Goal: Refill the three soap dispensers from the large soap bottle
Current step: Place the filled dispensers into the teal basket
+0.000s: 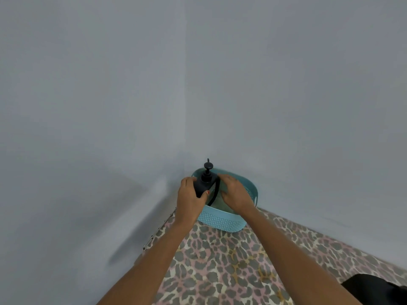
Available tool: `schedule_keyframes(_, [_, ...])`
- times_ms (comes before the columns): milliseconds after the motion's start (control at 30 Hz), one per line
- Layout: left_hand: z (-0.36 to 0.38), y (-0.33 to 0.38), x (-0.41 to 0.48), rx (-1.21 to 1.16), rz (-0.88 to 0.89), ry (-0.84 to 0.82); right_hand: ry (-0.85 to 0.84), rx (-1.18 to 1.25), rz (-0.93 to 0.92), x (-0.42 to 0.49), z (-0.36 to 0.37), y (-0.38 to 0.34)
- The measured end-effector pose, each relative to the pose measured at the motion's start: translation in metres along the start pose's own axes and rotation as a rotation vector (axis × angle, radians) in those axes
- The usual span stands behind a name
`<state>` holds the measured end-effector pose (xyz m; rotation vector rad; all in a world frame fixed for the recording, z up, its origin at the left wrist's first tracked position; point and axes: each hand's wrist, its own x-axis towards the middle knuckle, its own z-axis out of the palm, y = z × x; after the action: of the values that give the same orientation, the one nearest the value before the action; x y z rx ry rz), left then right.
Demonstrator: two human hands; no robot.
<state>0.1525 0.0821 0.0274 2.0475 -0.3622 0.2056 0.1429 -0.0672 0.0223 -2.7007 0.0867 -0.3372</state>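
A dark soap dispenser [203,183] with a black pump head stands upright over the left end of a teal perforated basket [220,221]. My left hand [190,199] is wrapped around the dispenser's body from the left. My right hand [234,192] reaches into the basket just right of the dispenser, fingers bent over a thin black strip [215,193] that curves down into the basket; whether it grips anything I cannot tell. The basket's inside is mostly hidden by my hands. No large soap bottle is visible.
The basket sits in the far corner of a leopard-print covered surface [231,267], against two pale grey walls. The surface's left edge [158,230] runs diagonally. A black object [378,289] lies at the bottom right.
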Motion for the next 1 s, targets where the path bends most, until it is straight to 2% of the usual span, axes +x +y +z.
schedule_keyframes(133, [-0.003, 0.016, -0.017, -0.055, 0.028, -0.044, 0.063, 0.082, 0.095, -0.030, -0.020, 0.002])
schedule_keyframes(467, [0.015, 0.051, -0.082, -0.109, 0.145, -0.209, 0.210, 0.227, 0.171, -0.130, -0.047, 0.011])
schedule_keyframes(1000, [0.093, 0.117, -0.197, -0.176, 0.196, -0.465, 0.381, 0.156, 0.286, -0.305, -0.104, 0.050])
